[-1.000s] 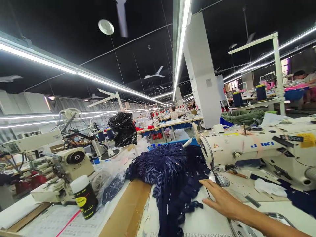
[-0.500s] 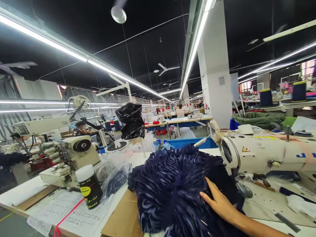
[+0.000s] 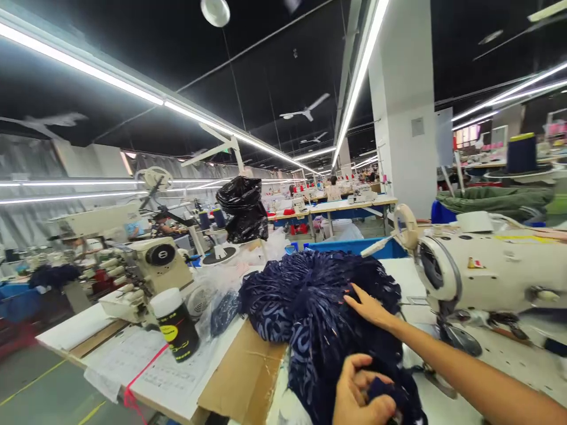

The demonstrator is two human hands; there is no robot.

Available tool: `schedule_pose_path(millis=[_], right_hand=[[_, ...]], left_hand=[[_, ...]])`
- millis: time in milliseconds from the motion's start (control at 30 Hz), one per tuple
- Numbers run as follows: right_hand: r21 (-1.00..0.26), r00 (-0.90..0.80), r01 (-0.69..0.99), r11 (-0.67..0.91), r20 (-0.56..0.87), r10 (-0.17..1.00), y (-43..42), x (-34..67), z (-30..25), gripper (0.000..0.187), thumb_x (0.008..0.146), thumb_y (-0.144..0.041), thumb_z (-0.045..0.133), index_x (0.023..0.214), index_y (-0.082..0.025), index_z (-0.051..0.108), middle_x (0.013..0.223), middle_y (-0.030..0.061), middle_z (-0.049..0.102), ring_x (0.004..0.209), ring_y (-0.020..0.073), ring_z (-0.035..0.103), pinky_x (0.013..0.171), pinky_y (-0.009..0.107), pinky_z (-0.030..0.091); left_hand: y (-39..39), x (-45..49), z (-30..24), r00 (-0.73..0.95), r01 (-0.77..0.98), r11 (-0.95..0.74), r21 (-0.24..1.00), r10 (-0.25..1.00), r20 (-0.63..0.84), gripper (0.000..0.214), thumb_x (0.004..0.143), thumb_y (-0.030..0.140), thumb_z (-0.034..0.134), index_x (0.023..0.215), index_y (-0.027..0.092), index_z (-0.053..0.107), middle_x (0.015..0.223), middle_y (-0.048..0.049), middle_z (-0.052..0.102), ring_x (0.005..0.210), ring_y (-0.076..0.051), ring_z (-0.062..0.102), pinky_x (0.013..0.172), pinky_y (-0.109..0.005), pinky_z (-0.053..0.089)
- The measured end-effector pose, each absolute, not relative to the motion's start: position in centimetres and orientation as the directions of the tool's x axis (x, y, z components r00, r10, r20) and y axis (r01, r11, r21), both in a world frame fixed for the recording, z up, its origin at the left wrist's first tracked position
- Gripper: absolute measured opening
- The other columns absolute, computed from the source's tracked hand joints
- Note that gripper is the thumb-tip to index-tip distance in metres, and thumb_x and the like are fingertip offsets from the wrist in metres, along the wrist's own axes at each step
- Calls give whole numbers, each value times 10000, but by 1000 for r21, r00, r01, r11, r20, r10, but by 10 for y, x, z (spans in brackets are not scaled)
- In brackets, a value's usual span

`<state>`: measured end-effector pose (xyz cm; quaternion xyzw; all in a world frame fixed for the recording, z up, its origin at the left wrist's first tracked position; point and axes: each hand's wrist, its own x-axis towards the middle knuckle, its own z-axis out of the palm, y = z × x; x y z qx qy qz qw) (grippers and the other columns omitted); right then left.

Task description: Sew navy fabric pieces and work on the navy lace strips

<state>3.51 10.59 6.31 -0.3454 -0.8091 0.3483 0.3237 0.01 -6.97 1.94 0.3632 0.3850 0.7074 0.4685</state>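
A heap of navy, patterned fabric (image 3: 305,295), gathered into many folds, lies across the table in front of me. My right hand (image 3: 372,310) reaches in from the right and rests on top of the heap, fingers stretched out. Low in the picture, my left hand (image 3: 358,389) has its fingers and thumb curled round a dark navy bunch at the heap's near side. A white sewing machine (image 3: 500,271) stands just right of the heap. Part of the heap's near end is hidden behind my left hand.
Left of the heap are a cardboard piece (image 3: 243,372), printed sheets (image 3: 146,378) with a pink ribbon (image 3: 146,372), and a black can (image 3: 177,330) with a white lid. Another sewing machine (image 3: 155,265) stands beyond. A blue bin (image 3: 354,245) sits behind the heap.
My left hand has come into view, gripping navy fabric. The heap is now lower and spread to the left, with my right hand still on it. The view has turned slightly left.
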Motion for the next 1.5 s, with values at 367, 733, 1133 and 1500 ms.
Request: schedule_pose_path(millis=[367, 733, 1133, 1500], right_hand=[[-854, -708, 141, 500, 266, 654, 27, 153, 83, 317, 766, -285, 466, 1017, -131, 584, 1029, 96, 625, 956, 224, 563, 816, 370, 447], [-821, -589, -20, 571, 471, 656, 6, 150, 78, 62, 676, -174, 486, 677, -180, 547, 888, 50, 557, 887, 183, 515, 810, 314, 379], [-999, -563, -54, -2, 29, 826, -9, 133, 83, 201, 573, -372, 518, 563, -177, 469, 558, -37, 426, 570, 117, 363, 561, 254, 284], [-998, -549, -63, -17, 20, 836, -13, 131, 85, 214, 555, -378, 515, 533, -193, 411, 548, -52, 374, 575, 116, 340, 568, 247, 275]], left_hand=[[-71, 11, 59, -320, -300, -158, 941, 946, 57, 405, 500, 320, 799, 829, 141, 645, 913, -113, 658, 843, -255, 613, 832, -335, 432], [-69, 14, 63, -301, -183, -153, 971, 949, 93, 411, 534, 375, 777, 841, 129, 657, 861, -94, 654, 790, -214, 593, 634, -240, 483], [-76, 5, 41, -425, -242, -198, 950, 901, 80, 403, 496, 415, 796, 719, 115, 643, 619, -56, 636, 606, -172, 612, 633, -240, 467], [-94, 22, 54, -576, -174, -248, 953, 810, 106, 338, 527, 413, 761, 645, 136, 607, 556, -34, 619, 550, -178, 600, 608, -261, 456]])
